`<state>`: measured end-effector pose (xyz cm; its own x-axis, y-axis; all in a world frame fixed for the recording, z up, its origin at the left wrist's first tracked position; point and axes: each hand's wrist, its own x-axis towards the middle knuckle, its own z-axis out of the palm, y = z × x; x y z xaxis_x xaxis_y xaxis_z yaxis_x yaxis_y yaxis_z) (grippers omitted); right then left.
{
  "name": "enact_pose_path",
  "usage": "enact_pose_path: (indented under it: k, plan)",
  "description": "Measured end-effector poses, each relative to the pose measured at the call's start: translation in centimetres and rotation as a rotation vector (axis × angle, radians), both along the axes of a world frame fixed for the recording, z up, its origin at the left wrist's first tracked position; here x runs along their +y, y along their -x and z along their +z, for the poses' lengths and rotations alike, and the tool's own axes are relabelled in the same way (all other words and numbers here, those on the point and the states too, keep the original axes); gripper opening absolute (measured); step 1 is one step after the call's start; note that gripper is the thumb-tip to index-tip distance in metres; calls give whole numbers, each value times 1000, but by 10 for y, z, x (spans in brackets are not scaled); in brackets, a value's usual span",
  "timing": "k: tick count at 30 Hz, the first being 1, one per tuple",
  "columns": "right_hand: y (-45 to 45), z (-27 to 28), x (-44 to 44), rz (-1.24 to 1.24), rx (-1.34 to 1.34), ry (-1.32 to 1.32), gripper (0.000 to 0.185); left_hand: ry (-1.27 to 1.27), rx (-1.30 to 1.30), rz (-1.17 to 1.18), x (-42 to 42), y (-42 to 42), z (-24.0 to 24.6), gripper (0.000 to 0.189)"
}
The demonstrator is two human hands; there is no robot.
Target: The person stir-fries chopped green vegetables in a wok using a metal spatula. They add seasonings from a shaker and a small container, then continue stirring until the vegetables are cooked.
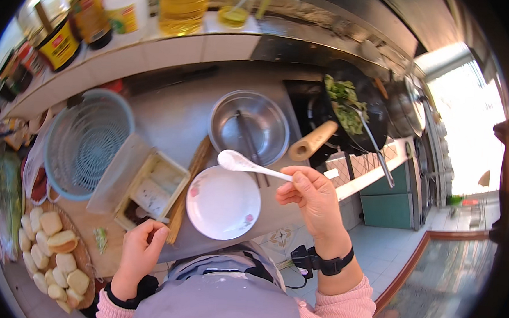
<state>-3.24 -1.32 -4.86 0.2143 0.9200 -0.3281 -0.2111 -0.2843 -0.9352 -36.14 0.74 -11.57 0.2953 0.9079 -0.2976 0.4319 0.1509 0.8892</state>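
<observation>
My right hand [315, 202] grips the handle end of a white ceramic spoon [241, 163]. The spoon's bowl hangs over the gap between a white plate with pink flowers [223, 205] and a steel bowl [266, 111]. Dark chopsticks [249, 139] lean in that steel bowl. My left hand [142, 244] is loosely curled, with nothing visible in it. It hovers at the near corner of a seasoning box [156, 192] with its clear lid [116, 172] raised. A bundle of dry stalks [191, 185] lies between box and plate.
A wok [372, 96] with leafy greens [345, 101] and a metal utensil [375, 144] sits on the stove, its wooden handle [312, 140] pointing towards me. Left are a blue colander [126, 116] and pale buns [58, 263] on a round board. Bottles and an oil jug [182, 10] line the ledge.
</observation>
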Motion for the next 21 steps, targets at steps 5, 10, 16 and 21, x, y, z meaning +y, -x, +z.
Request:
enact_pose_path:
  k: [5,10,16,21]
  plan:
    - [-106,57,-37,-311,-233,-194,28,8,-13,-139,4,-63,21,16]
    - [-231,87,-33,-473,-555,-196,29,49,-68,-242,1,-146,27,15]
    - [-320,80,18,-384,-639,-192,29,2,-44,-229,-13,-213,27,15]
    - [-360,77,66,-355,-666,-252,30,24,20,-159,-22,-230,28,16]
